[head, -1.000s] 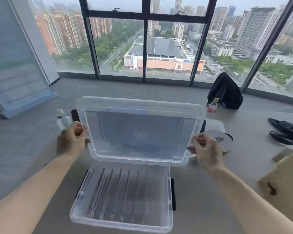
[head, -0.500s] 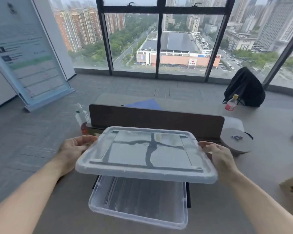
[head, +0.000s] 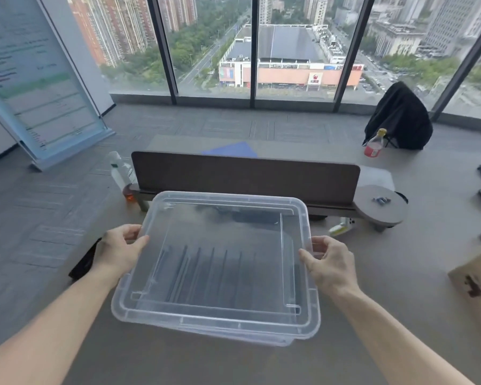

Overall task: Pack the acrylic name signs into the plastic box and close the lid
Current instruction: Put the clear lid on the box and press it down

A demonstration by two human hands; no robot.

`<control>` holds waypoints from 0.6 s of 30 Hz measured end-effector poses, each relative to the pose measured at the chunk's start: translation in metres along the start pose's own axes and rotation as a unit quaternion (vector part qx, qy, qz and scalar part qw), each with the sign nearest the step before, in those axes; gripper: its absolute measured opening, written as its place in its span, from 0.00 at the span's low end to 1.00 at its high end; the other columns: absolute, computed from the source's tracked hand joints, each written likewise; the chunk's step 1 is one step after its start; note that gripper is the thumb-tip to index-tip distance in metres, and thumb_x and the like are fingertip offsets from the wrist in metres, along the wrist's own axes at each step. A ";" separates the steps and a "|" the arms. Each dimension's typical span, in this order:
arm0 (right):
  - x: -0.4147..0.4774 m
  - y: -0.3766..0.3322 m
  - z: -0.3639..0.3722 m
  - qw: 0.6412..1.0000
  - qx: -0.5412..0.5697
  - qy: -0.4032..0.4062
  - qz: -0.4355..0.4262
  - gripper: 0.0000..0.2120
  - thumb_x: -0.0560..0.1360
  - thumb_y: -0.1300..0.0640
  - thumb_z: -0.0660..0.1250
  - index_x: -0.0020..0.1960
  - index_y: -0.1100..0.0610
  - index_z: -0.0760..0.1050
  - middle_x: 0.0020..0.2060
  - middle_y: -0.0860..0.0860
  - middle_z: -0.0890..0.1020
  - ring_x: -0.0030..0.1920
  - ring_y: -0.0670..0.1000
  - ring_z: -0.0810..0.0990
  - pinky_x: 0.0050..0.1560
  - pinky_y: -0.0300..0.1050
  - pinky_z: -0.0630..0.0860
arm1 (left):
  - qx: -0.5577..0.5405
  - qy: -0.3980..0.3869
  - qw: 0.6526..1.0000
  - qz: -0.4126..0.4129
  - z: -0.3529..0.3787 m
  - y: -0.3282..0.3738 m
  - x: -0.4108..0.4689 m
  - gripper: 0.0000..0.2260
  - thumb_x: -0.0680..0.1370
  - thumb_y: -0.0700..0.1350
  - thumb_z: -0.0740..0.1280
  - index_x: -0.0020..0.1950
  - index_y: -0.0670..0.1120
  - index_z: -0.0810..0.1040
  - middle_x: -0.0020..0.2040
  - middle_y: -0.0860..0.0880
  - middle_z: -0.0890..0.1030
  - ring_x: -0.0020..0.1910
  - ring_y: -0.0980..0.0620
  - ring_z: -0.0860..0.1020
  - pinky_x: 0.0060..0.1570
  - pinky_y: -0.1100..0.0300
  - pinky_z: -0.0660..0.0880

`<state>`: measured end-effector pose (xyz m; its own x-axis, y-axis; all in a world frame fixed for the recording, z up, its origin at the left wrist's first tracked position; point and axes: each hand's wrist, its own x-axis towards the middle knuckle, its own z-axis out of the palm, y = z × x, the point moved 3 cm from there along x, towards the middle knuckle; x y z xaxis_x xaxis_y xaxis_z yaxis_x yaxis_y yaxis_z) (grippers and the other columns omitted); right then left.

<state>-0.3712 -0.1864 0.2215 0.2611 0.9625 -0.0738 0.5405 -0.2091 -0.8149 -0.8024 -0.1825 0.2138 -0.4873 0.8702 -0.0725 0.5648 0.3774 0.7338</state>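
Note:
A clear plastic lid (head: 220,218) lies flat over the clear plastic box (head: 275,341), whose rim peeks out under the lid's near right corner. Through the lid I see several acrylic name signs (head: 206,270) standing on edge in a row inside the box. My left hand (head: 121,250) grips the lid's left edge, thumb on top. My right hand (head: 329,262) grips the right edge the same way. Whether the lid is fully seated on the box, I cannot tell.
A brown desk divider (head: 245,176) stands just behind the box. Bottles (head: 120,170) sit at its left end, a round side shelf (head: 381,208) at its right. A cardboard box (head: 478,276) is at far right. A black clasp (head: 85,262) lies left of my left wrist.
The lid went from held upright above the box, to tilted flat, to lowered down over the box. Both hands kept their grip on its side edges.

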 end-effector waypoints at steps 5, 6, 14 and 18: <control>-0.005 0.021 0.024 0.998 -0.059 -0.006 0.017 0.10 0.70 0.54 0.75 0.52 0.51 0.83 0.38 0.42 0.85 0.40 0.43 0.84 0.51 0.47 0.83 | 0.047 -0.025 0.999 0.003 0.019 -0.024 -0.002 0.17 0.77 0.40 0.74 0.65 0.40 0.82 0.59 0.42 0.85 0.59 0.43 0.83 0.62 0.49 0.76; -0.006 0.026 0.029 0.997 -0.070 -0.005 0.025 0.10 0.70 0.54 0.75 0.52 0.51 0.83 0.38 0.41 0.85 0.40 0.42 0.84 0.51 0.48 0.83 | 0.052 -0.028 0.998 0.008 0.024 -0.027 0.000 0.17 0.77 0.41 0.74 0.65 0.40 0.82 0.59 0.42 0.85 0.58 0.43 0.83 0.60 0.50 0.76; 0.000 0.049 0.069 0.990 -0.121 -0.029 0.063 0.12 0.71 0.59 0.72 0.53 0.50 0.84 0.40 0.42 0.84 0.43 0.46 0.83 0.49 0.43 0.79 | 0.072 -0.062 0.995 0.014 0.054 -0.054 0.027 0.14 0.75 0.40 0.75 0.60 0.42 0.86 0.55 0.42 0.88 0.54 0.43 0.85 0.55 0.52 0.76; 0.004 0.057 0.084 0.989 -0.129 -0.027 0.071 0.11 0.71 0.61 0.72 0.52 0.50 0.84 0.37 0.40 0.82 0.40 0.44 0.82 0.45 0.38 0.74 | 0.081 -0.063 0.995 0.008 0.063 -0.062 0.035 0.13 0.75 0.40 0.75 0.60 0.41 0.86 0.54 0.42 0.88 0.54 0.42 0.85 0.54 0.52 0.76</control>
<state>-0.4064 -0.1800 0.1269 0.3087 0.9270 -0.2129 0.6899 -0.3724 -0.6208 -0.8124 -0.1560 0.1227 -0.3954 0.9056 -0.1531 0.6770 0.4001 0.6177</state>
